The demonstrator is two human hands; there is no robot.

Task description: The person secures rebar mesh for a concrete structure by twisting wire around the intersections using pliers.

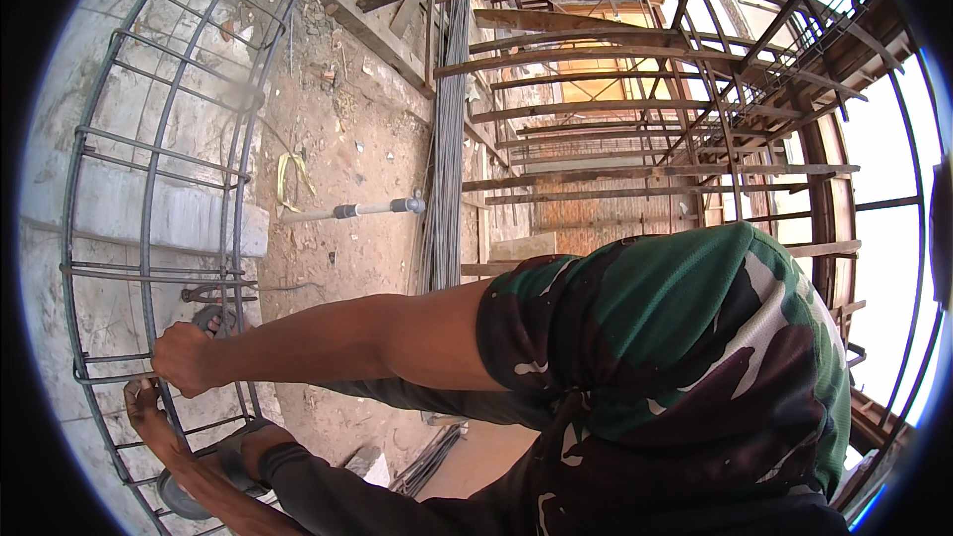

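A long cage of grey steel rebar [149, 169], made of lengthwise bars and square stirrups, runs down the left side. My right hand [186, 359] is closed in a fist over one lengthwise bar, where a stirrup crosses it. Just below and to its left, my left hand [145, 405] has its fingers bent around the same stirrup area. The palms and inner fingertips are hidden. A rusty tool that looks like pincers [213, 293] lies across the bars above my right hand. My feet, in dark footwear [238, 449], are beside and partly behind the cage.
A pale concrete block [179, 223] lies under the cage. Beyond my right arm are dusty ground, a grey pipe with a fitting [382, 207], a yellow-green strap [295, 177] and a long bundle of steel rods [447, 139]. Wooden poles [655, 174] form scaffolding at the right.
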